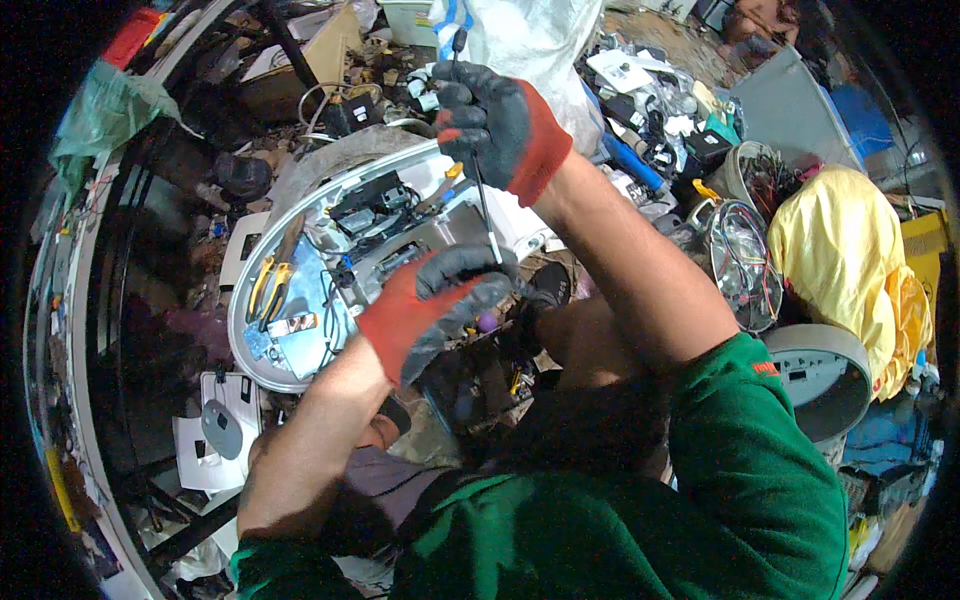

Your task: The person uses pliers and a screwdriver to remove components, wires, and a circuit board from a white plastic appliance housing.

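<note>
Thin dark strand (485, 205), could be a cord or a skinny rod, can't really tell, is running between the two gloved hands, just above the edge of a big white oval tub. The right hand (503, 125) is sitting higher up and farther out, fingers curling shut around the upper stretch, with a dark knobby end (459, 41) poking out above the fist. The left hand (440, 305) is holding lower and closer to the body, and its fingers are closing around the strand near a white section (494, 245). Exactly how the fingertips are pinching it, I can't make out. Both gloves are showing red cuffs and dark grey fingers.

Below and to the left, the white oval tub (237, 335) is holding a jumble of dark electronic bits (365, 215), plus some yellow-handled pliers (262, 285) lying near its left side. Out to the right, a container of tangled wires (745, 265) is standing near a yellow sheet-like bundle (830, 235), and a round grey housing (820, 385) is resting just below those. Up top, a whitish plastic sack (530, 40) is slumping behind the right hand.
</note>
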Tool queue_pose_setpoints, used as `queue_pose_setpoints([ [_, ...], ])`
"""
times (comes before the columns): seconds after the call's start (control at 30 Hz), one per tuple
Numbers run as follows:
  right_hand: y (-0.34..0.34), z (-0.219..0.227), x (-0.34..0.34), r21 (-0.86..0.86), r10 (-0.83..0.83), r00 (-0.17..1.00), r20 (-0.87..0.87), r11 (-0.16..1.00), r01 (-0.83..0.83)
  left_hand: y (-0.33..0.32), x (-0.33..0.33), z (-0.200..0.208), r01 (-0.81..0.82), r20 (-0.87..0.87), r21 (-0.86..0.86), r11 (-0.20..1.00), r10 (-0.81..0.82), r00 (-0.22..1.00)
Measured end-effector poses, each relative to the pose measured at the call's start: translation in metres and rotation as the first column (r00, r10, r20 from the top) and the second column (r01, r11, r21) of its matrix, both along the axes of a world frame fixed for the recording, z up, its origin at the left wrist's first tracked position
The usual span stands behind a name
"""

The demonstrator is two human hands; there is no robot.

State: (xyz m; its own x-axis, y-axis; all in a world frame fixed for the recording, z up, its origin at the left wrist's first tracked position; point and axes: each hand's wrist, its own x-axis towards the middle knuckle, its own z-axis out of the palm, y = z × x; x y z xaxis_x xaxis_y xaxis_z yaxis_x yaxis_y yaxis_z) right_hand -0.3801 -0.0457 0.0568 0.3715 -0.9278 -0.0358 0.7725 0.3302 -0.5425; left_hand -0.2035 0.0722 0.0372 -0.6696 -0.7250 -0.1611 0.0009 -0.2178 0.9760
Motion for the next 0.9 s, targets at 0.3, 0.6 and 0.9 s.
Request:
queue_pose_setpoints([
  [0.3,0.024,0.011,0.014,-0.241,-0.081,0.978,-0.193,0.970,0.033,-0.003,0.011,-0.022,0.039,0.186,-0.052,0.998,-0.029,0.982],
  [0.6,0.038,0.025,0.026,-0.395,-0.203,0.856,-0.475,0.919,-0.002,-0.001,0.018,-0.023,0.050,0.327,-0.166,0.985,0.007,0.945],
  [0.9,0.044,0.028,0.025,-0.517,-0.262,0.779,-0.570,0.851,-0.091,0.000,0.024,-0.023,0.046,0.361,-0.236,0.971,0.044,0.931],
])
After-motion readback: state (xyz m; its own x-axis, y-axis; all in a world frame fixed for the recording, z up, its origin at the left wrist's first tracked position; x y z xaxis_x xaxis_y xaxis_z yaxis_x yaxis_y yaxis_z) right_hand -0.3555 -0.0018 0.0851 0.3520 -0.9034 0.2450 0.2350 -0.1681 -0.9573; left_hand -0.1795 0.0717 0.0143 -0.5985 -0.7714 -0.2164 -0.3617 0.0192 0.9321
